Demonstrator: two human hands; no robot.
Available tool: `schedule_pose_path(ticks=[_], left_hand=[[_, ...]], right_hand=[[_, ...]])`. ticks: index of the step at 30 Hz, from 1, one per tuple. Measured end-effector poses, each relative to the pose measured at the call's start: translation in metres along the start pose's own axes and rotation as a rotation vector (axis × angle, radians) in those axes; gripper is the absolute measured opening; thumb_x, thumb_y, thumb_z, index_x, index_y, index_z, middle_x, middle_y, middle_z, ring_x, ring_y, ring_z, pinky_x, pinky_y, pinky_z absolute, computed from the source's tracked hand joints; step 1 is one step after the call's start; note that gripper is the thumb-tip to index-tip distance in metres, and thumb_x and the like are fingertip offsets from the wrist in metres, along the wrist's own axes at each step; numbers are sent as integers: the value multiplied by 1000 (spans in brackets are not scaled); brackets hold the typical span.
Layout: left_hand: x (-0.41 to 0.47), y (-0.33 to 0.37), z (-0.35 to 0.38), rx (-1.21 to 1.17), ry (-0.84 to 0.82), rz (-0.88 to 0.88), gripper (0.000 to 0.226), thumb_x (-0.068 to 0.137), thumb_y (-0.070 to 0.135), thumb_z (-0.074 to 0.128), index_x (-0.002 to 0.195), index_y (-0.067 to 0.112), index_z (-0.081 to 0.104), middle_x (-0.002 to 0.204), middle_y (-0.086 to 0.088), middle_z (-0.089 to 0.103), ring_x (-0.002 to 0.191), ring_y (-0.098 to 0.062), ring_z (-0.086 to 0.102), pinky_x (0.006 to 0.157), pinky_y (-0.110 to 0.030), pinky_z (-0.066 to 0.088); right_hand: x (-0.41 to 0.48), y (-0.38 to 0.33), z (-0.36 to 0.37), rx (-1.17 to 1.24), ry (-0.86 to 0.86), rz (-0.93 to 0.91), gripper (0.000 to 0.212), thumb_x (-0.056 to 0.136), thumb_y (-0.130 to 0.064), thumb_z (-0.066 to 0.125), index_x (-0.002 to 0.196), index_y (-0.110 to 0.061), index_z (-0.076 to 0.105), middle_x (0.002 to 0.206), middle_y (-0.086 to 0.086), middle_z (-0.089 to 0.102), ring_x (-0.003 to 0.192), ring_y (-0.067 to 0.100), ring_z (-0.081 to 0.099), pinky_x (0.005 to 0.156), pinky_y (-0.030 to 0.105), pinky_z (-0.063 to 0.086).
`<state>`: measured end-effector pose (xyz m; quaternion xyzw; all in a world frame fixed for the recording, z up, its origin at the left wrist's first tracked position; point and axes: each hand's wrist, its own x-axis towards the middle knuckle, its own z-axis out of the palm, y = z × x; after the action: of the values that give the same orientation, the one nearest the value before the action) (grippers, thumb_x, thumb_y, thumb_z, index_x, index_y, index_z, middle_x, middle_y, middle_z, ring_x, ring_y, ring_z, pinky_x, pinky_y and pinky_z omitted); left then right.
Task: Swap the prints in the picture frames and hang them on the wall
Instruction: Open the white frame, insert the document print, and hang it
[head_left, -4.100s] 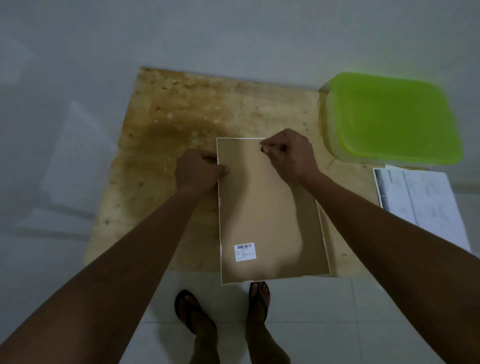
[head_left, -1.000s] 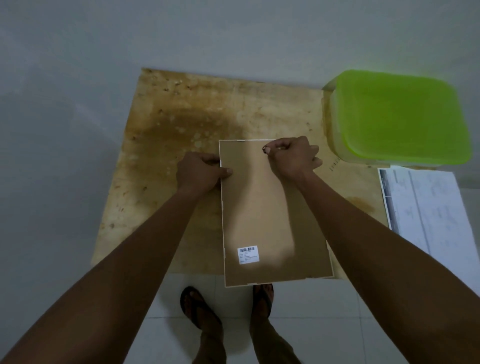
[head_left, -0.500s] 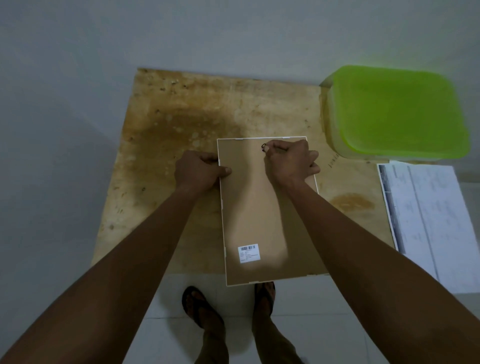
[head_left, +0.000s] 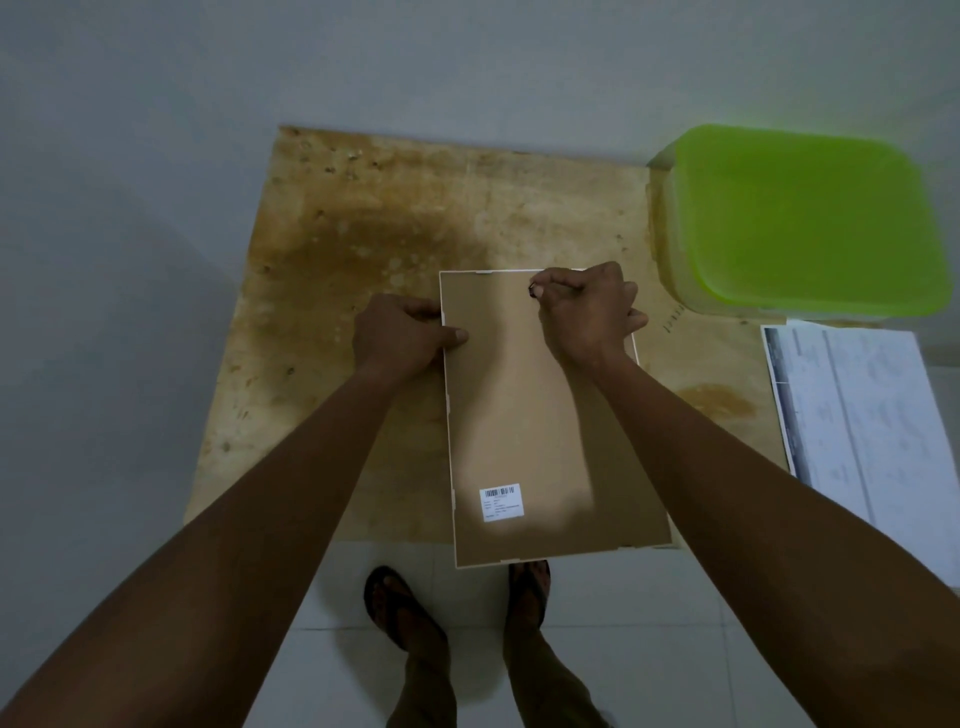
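From 9 to 12 o'clock the stained table (head_left: 363, 234) is open wood. My left hand (head_left: 402, 335) curls round the left edge of the picture frame (head_left: 519, 441), thumb on its brown backing. The frame lies face down at the table's 6 o'clock, its near end overhanging the edge. My right hand (head_left: 587, 312) pinches a small dark tab (head_left: 532, 291) by the frame's 12 o'clock rim. A green-lidded tub (head_left: 810, 218) crowds 2 o'clock and a printed sheet (head_left: 872, 415) lies at 3. There is grey wall (head_left: 467, 62) beyond and white tiles (head_left: 649, 649) below.

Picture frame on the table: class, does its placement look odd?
Yes. The picture frame lies face down, its near end jutting past the table edge over the floor; the left hand grips its side.
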<state>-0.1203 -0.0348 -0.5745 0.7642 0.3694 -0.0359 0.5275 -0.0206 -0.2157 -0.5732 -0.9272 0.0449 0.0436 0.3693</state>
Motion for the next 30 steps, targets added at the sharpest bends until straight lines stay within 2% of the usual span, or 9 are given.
schedule_pose_path(ticks=[5,13,17,20,22,23,25,26,30], left_hand=[[-4,4,-1,-12,-4,3,45,59,23,93,102,20,78,86,-2,77,69,-15,73,80,-40,61],[-3,3,-1,3,1,-14,58,45,40,91,99,25,79,87,1,78,78,-17,74,82,-39,60],[-5,4,-1,19,3,-3,55,53,35,93,104,22,78,87,-3,78,74,-15,74,82,-38,60],[-8,4,0,15,17,19,52,58,31,93,106,20,77,91,-5,78,75,-15,73,82,-39,60],[-12,4,1,21,49,33,50,59,34,91,105,20,78,95,-3,77,84,-16,73,84,-37,59],[-16,5,3,38,70,38,46,61,35,89,104,21,78,96,-2,77,86,-15,73,85,-36,58],[-27,5,5,67,110,59,37,68,36,86,101,22,79,94,-1,77,87,-14,72,85,-32,56],[-33,4,6,64,121,70,33,70,36,85,99,22,79,92,-1,78,86,-14,72,84,-31,56],[-48,-4,4,32,104,38,27,74,35,81,96,20,80,88,-1,78,86,-16,73,86,-34,57]], right_hand=[[-2,3,2,-26,21,-20,16,81,-39,70,66,-45,67,106,-11,57,109,8,40,91,34,17],[-1,7,5,-35,28,-45,21,82,-39,69,64,-47,63,106,-10,56,110,11,40,94,38,20],[-2,7,5,-13,18,-47,15,80,-41,68,67,-47,68,104,-11,61,109,7,42,91,37,20],[-1,7,-2,108,-19,-69,5,74,-45,74,72,-50,71,100,-15,62,112,6,52,99,40,27],[-7,8,-9,180,-38,-83,13,74,-44,79,85,-47,74,96,-19,52,108,5,54,103,40,28],[-13,10,-12,183,-24,-78,20,75,-42,81,94,-43,76,94,-20,50,106,6,55,98,37,24],[-33,14,-14,117,33,-78,31,76,-40,81,106,-38,76,95,-16,49,100,8,56,86,30,16],[-46,17,-15,70,43,-87,34,76,-41,80,110,-38,74,97,-13,49,99,9,57,84,29,15],[-115,29,-13,-143,-19,-162,39,78,-49,76,115,-39,72,111,-7,51,111,18,49,89,35,21]])
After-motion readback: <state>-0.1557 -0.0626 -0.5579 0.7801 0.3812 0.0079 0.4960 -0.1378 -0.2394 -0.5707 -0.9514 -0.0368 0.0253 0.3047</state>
